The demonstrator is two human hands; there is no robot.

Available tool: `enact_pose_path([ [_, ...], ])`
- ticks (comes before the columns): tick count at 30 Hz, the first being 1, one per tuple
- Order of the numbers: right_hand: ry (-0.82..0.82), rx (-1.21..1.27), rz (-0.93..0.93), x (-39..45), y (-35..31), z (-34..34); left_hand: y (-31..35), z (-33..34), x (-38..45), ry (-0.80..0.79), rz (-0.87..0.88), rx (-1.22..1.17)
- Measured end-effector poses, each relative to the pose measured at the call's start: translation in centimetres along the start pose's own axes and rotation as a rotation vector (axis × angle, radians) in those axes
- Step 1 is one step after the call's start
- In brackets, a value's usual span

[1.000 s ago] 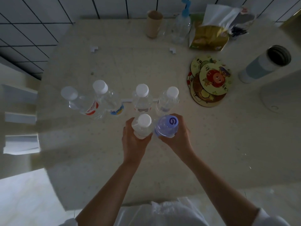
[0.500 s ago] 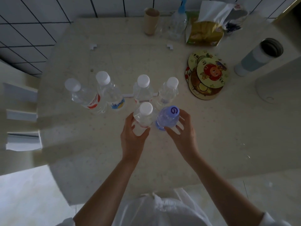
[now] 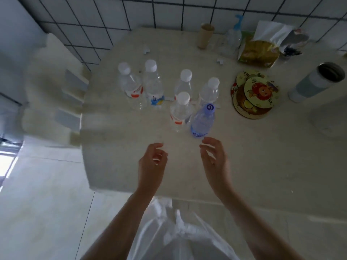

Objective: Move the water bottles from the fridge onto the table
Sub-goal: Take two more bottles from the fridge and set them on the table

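Observation:
Several water bottles stand upright on the pale stone table [image 3: 262, 166]. Nearest me are a clear white-capped bottle [image 3: 180, 113] and a blue-tinted bottle with a blue cap [image 3: 203, 121], side by side. Behind them stand two clear bottles [image 3: 185, 81] [image 3: 209, 91], and to the left a red-labelled bottle [image 3: 130, 84] and a blue-labelled bottle [image 3: 153, 85]. My left hand [image 3: 152, 164] and my right hand [image 3: 216, 160] hover just short of the front pair, fingers loosely curled, holding nothing. The fridge is not in view.
Round cartoon coasters [image 3: 253, 94] lie right of the bottles. A grey tumbler [image 3: 315, 81] stands at the far right. A cardboard tube [image 3: 204, 35], a spray bottle [image 3: 232, 40] and a yellow snack bag [image 3: 259, 51] line the tiled wall. White chair [image 3: 56, 102] at left.
Both hands have let go of the two front bottles and pulled back toward me. The bottles stay standing on the table, and the view has shifted back.

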State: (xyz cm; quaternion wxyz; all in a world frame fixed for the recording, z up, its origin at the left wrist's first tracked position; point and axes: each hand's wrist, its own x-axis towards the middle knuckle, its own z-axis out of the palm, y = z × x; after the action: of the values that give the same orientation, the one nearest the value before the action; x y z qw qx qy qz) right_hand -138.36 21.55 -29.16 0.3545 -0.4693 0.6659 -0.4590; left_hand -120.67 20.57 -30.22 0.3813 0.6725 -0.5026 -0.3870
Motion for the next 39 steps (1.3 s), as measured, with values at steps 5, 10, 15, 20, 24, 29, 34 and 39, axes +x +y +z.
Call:
enact_pose_path([
  [5, -0.227, -0.075, 0.013, -5.7, 1.7, -0.9, -2.3, -0.7, -9.6, 0.134, -0.106, 0.012],
  [10, -0.405, -0.153, -0.062, -10.8, 2.1, -3.1, -2.6, -1.0, -18.0, 0.216, -0.185, -0.003],
  [15, -0.658, -0.211, -0.125, -16.1, -0.3, -3.2, -2.6, -4.0, -23.5, 0.338, -0.223, -0.026],
  [20, -0.887, -0.245, -0.211, -21.3, -2.2, -1.1, -4.5, -8.2, -29.7, 0.462, -0.293, -0.010],
  [24, -1.006, -0.262, -0.282, -25.6, -3.5, 1.9, -6.6, -12.2, -34.8, 0.575, -0.349, -0.017],
  [29, -1.161, -0.294, -0.366, -33.4, -5.2, 7.4, -10.5, -18.7, -41.4, 0.717, -0.399, -0.031],
  [34, -1.261, -0.356, -0.449, -42.3, -6.1, 12.9, -15.0, -26.3, -48.2, 0.773, -0.460, -0.050],
  [39, -1.328, -0.430, -0.500, -48.9, -6.6, 18.3, -19.5, -33.8, -52.8, 0.778, -0.503, -0.052],
])
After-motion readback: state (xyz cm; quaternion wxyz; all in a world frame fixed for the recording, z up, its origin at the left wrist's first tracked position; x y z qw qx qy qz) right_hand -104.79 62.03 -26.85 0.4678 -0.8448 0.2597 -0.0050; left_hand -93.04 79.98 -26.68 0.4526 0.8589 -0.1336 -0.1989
